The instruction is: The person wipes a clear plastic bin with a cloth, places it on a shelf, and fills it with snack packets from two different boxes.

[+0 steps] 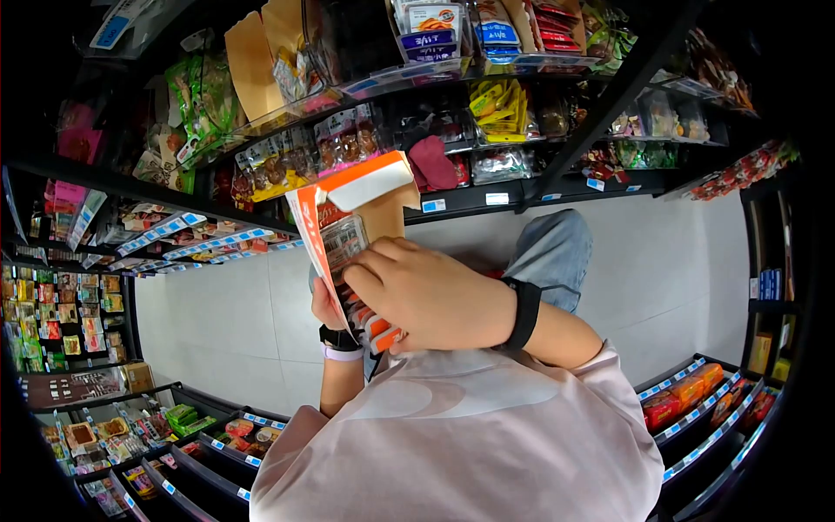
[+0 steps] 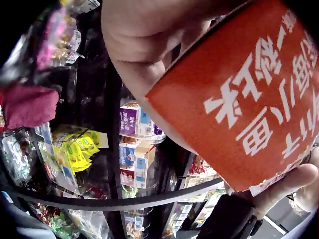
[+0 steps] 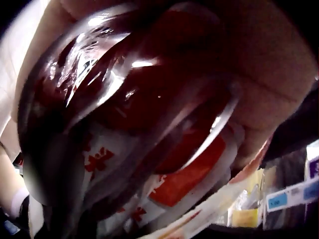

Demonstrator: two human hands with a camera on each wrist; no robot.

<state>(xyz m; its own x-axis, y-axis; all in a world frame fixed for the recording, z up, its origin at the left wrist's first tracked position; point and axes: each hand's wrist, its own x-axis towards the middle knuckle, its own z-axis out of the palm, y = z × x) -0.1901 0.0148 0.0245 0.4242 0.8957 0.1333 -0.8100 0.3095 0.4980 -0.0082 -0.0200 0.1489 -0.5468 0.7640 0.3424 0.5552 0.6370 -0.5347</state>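
Seated or squatting, cannot tell which; shopper in an aisle, both hands at one orange small-fish snack carton (image 1: 383, 217), which lies tilted in front of the shirt (image 1: 470, 426), its mouth turned up toward the wearer. Left hand (image 1: 325, 306) grips the carton's outer left wall low down, presumably to steady it and leave the mouth free. Right hand (image 1: 435, 296) is inside the near half of the carton, fingers curled round glossy snack packets (image 3: 189, 169), orange and white with red marks; likely held as a bunch so they stay in line. How firm the hold is, cannot tell; the hand covers much of them. Hands apart, only the carton's wall and contents between them. Clear-wrapped pack (image 1: 344, 244) shows farther in, beyond the right fingers. Torn-looking cardboard flap (image 1: 365, 181) stands at the carton's far end, perhaps folded back for access. Beyond the carton: shelf with maroon cloth-like item (image 1: 433, 163), yellow packets (image 1: 503, 111) farther right, purple-labelled boxes (image 1: 430, 43) higher up, grouped by kind, probably to match the price labels (image 1: 433, 205). Denim knee (image 1: 552, 252) right of the carton.
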